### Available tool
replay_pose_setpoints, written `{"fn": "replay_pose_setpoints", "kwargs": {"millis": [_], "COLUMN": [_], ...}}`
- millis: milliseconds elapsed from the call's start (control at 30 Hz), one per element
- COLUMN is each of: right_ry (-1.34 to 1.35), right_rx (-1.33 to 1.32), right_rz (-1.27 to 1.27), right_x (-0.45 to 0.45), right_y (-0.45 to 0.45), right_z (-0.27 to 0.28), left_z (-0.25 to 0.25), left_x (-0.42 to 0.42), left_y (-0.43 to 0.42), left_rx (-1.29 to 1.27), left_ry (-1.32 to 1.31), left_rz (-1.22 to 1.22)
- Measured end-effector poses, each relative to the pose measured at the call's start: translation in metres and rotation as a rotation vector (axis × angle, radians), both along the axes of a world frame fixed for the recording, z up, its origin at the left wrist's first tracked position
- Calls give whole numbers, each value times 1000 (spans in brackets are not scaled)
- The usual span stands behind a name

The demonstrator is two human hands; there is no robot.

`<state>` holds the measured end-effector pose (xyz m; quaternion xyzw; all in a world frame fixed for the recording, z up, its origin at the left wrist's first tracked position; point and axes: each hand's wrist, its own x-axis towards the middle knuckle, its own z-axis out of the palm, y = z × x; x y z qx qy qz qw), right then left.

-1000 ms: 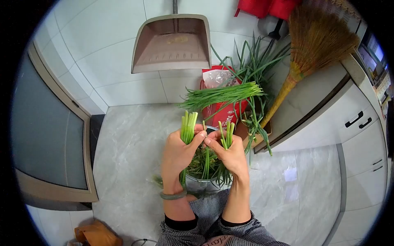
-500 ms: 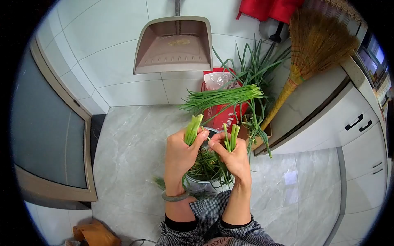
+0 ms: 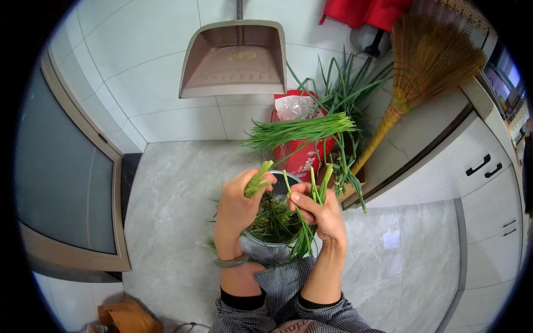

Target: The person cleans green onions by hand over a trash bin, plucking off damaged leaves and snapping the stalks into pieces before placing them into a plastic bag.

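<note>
Far left, glass-paneled door (image 3: pixel 66 166); orange-brown bag (image 3: pixel 129 317) on the floor at bottom left. Dustpan (image 3: pixel 233 61) hangs against the tiled wall. Left hand (image 3: pixel 236 202), bangle (image 3: pixel 231 262) on its wrist, has its fingers wrapped round a thick bunch of chives (image 3: pixel 257 182), pale cut ends tilted up to the right. Next, bucket (image 3: pixel 280 186) below and between the hands, loose green trimmings (image 3: pixel 272 219) inside. Behind it, a chive bundle (image 3: pixel 300 130) lies across the top of a red bag (image 3: pixel 300 158). Right hand (image 3: pixel 321 213), apart from the left: thumb and forefinger pinch a single stalk (image 3: pixel 287 183), a few more stalks (image 3: pixel 322 186) gripped in the same hand, leaves hanging over the bucket's right side. Then spring onions (image 3: pixel 352 91), upturned straw broom (image 3: pixel 433 61) leaning, white cabinet (image 3: pixel 441 161) far right.
</note>
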<state>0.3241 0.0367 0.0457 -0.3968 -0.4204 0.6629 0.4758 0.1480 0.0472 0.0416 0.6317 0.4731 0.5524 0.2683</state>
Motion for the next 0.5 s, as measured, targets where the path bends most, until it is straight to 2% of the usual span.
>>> {"fn": "replay_pose_setpoints", "kwargs": {"millis": [233,333,400,500], "right_ry": [-67,-103,-107,-43], "right_rx": [51,76,73,36], "right_rz": [-46,-61,-68,-25], "right_x": [-4,-5,-4,-3], "right_y": [1,0,-1,-1], "right_z": [-2,-3,-2,1], "left_z": [8,4,5,6], "left_x": [6,6,5,3], "left_y": [-4,-2,0,0], "left_rx": [-125,-31,137,121], "left_ry": [13,87,130,136], "left_rz": [-19,19,-27,-57]}}
